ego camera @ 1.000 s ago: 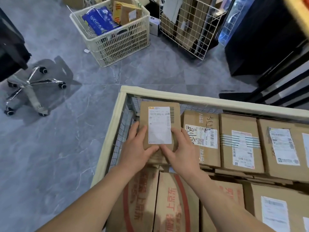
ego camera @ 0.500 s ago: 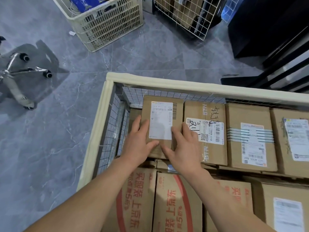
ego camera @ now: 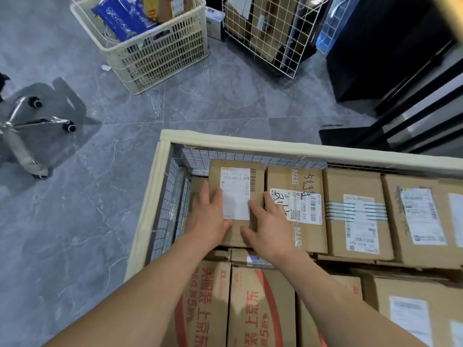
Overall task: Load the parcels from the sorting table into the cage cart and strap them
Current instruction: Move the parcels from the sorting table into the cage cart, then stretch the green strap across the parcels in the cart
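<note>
Parcels [ego camera: 355, 214] fill the cage cart [ego camera: 275, 146]; we rest our left hand [ego camera: 209, 219] and right hand [ego camera: 269, 226], fingers straight, flat on the small labelled parcel [ego camera: 236, 186] in its far-left corner.

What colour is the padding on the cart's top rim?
Cream, all along the cart rim; the head view shows it best.

Grey marble-tile floor [ego camera: 75, 234], chrome chair base [ego camera: 27, 136], dark cabinet [ego camera: 375, 53].
</note>
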Tool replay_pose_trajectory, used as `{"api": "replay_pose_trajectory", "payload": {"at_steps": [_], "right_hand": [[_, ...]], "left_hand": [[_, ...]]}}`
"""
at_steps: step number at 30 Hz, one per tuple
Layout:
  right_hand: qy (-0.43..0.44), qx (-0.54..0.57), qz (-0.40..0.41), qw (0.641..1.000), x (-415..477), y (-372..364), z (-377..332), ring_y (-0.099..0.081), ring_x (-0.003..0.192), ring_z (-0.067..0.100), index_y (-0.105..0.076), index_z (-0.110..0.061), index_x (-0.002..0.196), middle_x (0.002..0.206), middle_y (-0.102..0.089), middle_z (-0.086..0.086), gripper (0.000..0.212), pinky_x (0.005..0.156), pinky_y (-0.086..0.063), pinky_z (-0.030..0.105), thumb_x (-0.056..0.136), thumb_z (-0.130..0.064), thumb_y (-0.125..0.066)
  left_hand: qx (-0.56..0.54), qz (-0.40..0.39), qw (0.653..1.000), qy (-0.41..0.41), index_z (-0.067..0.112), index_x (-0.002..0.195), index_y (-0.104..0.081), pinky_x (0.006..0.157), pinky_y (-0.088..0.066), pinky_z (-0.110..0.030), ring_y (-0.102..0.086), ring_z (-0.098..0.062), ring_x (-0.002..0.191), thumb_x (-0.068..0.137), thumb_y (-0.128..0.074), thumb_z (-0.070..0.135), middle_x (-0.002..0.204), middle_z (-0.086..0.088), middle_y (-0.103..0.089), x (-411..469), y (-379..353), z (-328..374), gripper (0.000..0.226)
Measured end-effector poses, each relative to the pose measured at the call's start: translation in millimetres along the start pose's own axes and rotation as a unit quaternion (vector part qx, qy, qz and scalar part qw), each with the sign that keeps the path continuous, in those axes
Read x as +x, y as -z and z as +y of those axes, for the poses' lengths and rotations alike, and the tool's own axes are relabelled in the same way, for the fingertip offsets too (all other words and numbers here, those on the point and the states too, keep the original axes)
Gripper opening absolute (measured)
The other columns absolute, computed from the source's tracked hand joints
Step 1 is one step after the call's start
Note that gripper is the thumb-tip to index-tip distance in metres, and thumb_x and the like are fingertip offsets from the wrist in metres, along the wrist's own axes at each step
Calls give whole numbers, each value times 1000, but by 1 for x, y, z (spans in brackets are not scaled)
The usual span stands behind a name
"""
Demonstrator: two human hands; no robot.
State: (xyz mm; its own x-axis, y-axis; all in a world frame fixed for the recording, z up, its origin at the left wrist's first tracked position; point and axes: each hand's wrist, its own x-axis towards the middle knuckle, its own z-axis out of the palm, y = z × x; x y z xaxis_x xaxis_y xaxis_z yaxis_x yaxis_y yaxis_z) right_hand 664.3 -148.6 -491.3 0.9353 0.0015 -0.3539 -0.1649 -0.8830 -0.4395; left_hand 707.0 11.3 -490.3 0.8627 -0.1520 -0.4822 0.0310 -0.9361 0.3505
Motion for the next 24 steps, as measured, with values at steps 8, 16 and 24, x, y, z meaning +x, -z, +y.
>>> {"api": "replay_pose_trajectory", "payload": {"at_steps": [8, 16, 24], "right_hand": [[12, 20, 57, 998, -20, 64, -19, -27, 144, 27, -41, -19, 144, 153, -36, 7, 58, 112, -29, 32, 92, -35, -62], [45, 1, 260, 965, -87, 180, -52, -14, 152, 27, -32, -4, 153, 163, -21, 13, 74, 123, -15, 41, 96, -42, -60], [59, -55, 451, 889, -184, 339, -60, -28, 147, 31, -43, 1, 146, 156, -36, 19, 73, 118, -22, 39, 93, -50, -46]], "left_hand": [[87, 39, 993, -67, 17, 150, -17, 112, -30, -45, -6, -31, 148, 91, -59, 50, 162, -1, 5, -28, 52, 24, 80], [120, 159, 954, -222, 15, 157, 1, 123, -5, -48, 17, -25, 150, 98, -43, 56, 164, -2, 14, -100, 159, 103, 85], [84, 314, 868, -375, 9, 156, -17, 119, -16, -50, -1, -28, 152, 92, -48, 59, 165, -7, -9, -174, 259, 216, 87]]}}
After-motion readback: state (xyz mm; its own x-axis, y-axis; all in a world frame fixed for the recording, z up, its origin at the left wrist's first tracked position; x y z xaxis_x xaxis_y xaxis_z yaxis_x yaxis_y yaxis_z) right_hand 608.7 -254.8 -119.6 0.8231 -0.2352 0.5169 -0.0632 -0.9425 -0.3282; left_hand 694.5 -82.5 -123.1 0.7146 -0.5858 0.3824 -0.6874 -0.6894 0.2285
